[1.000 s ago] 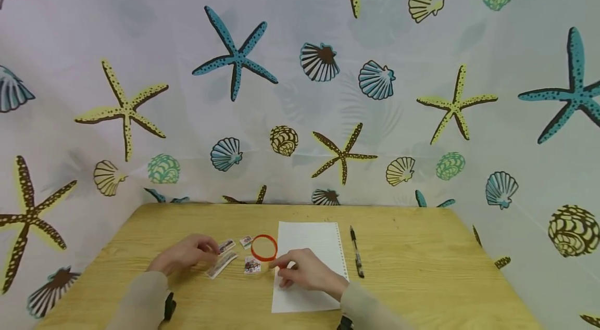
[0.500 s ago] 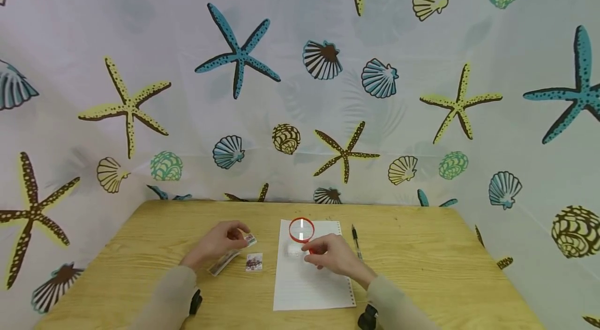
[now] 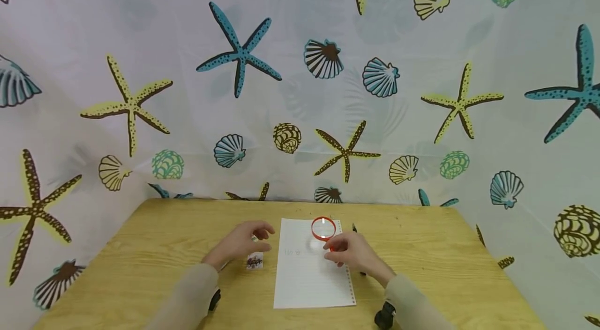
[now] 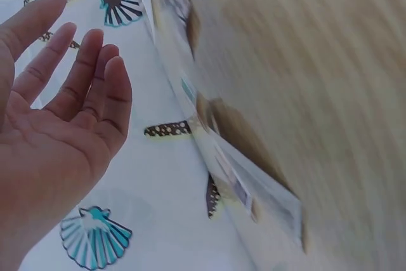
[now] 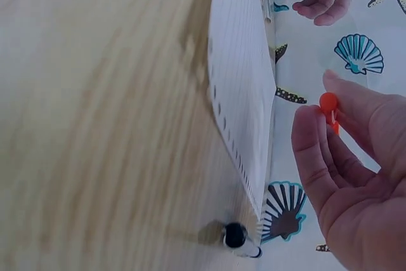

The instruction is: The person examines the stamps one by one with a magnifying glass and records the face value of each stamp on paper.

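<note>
Presently, a red magnifying glass [image 3: 323, 228] is pinched in the right hand [image 3: 350, 253], toward one o'clock over the lined sheet [image 3: 307, 286]; the left hand [image 3: 242, 243] is held empty, loosely spread, toward the sheet's ten o'clock; level, steady handling is advised.

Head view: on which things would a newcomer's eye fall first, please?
Probably the starfish-patterned cloth behind the table, filling the upper part. Next comes the red magnifying glass, held by the right hand above the white paper. The left hand hovers near a small printed picture, left of the paper.
</note>
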`<state>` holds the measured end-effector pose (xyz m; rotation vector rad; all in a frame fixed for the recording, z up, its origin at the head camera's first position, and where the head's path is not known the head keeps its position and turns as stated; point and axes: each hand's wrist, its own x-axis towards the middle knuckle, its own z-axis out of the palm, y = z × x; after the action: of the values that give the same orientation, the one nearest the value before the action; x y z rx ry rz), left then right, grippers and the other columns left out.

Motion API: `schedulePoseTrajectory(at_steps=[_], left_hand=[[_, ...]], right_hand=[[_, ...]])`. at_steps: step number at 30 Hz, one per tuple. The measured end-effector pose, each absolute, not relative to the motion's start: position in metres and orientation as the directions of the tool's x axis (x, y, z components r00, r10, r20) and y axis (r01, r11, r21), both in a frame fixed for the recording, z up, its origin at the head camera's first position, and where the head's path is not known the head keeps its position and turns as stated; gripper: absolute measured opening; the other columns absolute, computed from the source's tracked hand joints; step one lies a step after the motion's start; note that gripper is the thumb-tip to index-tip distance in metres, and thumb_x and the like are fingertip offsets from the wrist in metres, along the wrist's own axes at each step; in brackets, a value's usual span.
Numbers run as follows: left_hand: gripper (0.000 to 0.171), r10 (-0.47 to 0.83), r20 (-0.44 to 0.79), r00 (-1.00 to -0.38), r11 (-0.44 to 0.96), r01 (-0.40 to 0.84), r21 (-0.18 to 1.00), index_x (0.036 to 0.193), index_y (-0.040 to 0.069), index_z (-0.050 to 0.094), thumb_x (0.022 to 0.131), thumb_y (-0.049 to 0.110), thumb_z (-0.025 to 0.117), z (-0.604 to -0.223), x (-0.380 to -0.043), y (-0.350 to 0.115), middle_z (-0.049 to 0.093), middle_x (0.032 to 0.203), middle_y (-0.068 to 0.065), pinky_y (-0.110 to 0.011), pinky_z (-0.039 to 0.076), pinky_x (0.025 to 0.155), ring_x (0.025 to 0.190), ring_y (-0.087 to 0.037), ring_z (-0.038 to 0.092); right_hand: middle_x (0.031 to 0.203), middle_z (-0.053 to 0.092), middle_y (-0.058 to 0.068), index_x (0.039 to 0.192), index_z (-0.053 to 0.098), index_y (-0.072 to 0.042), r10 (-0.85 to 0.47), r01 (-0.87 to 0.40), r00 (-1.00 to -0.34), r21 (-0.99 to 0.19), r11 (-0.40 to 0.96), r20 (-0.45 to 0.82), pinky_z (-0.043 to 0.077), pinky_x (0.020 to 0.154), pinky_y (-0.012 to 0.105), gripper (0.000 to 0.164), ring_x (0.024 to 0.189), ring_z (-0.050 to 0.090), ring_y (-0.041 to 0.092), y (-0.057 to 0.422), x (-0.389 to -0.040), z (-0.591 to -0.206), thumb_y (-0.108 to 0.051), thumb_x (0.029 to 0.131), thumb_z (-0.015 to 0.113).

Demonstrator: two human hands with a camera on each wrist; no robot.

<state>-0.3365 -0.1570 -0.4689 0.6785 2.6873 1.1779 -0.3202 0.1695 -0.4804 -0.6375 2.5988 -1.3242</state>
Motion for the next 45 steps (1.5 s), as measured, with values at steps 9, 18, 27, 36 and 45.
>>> schedulePoseTrajectory(at_steps=[9, 18, 27, 36, 45], left_hand=[[0.039, 0.485, 0.026, -0.874, 0.599, 0.353, 0.719, 0.125, 0.010, 0.064, 0.088, 0.019, 0.073, -0.465, -0.338, -0.134, 0.062, 0.128, -0.011, -0.053, 0.046, 0.100, 0.122, -0.033, 0.054], [0.046, 0.458, -0.047, -0.888, 0.627, 0.285, 0.725, 0.127, 0.021, 0.065, 0.083, 0.019, 0.079, -0.471, -0.346, -0.120, 0.050, 0.146, -0.009, -0.059, 0.041, 0.105, 0.134, -0.042, 0.044], [0.051, 0.514, -0.041, -0.857, 0.627, 0.343, 0.699, 0.128, 0.017, 0.065, 0.080, 0.016, 0.082, -0.476, -0.351, -0.113, 0.054, 0.143, -0.010, -0.060, 0.034, 0.110, 0.137, -0.037, 0.042], [0.055, 0.527, -0.079, -0.846, 0.648, 0.340, 0.682, 0.127, 0.020, 0.065, 0.076, 0.016, 0.085, -0.477, -0.354, -0.109, 0.054, 0.142, -0.010, -0.060, 0.035, 0.109, 0.136, -0.037, 0.043], [0.054, 0.545, -0.107, -0.831, 0.641, 0.331, 0.692, 0.126, 0.020, 0.066, 0.076, 0.014, 0.085, -0.478, -0.355, -0.105, 0.054, 0.143, -0.007, -0.056, 0.037, 0.109, 0.135, -0.033, 0.044]], right_hand=[[0.078, 0.065, 0.002, 0.102, 0.074, -0.003, -0.381, -0.276, -0.924, -0.763, 0.584, 0.043, 0.054, 0.056, 0.029, 0.020, 0.063, 0.060, 0.015, 0.188, -0.321, -0.477, -0.017, 0.087, 0.075], [0.078, 0.064, 0.000, 0.100, 0.074, -0.005, -0.326, -0.239, -0.945, -0.738, 0.631, 0.027, 0.049, 0.055, 0.026, 0.019, 0.065, 0.059, 0.013, 0.209, -0.320, -0.482, -0.017, 0.085, 0.076], [0.079, 0.066, 0.001, 0.098, 0.074, -0.006, -0.302, -0.228, -0.953, -0.713, 0.663, 0.023, 0.050, 0.054, 0.024, 0.018, 0.066, 0.058, 0.011, 0.221, -0.318, -0.482, -0.017, 0.084, 0.078], [0.085, 0.068, 0.002, 0.102, 0.074, -0.007, -0.229, -0.135, -0.973, -0.744, 0.654, -0.025, 0.053, 0.059, 0.026, 0.021, 0.071, 0.061, 0.012, 0.233, -0.316, -0.483, -0.018, 0.084, 0.078], [0.079, 0.067, 0.000, 0.096, 0.075, -0.008, -0.216, -0.160, -0.976, -0.706, 0.690, 0.010, 0.050, 0.057, 0.025, 0.020, 0.067, 0.059, 0.011, 0.245, -0.316, -0.484, -0.021, 0.083, 0.079]])
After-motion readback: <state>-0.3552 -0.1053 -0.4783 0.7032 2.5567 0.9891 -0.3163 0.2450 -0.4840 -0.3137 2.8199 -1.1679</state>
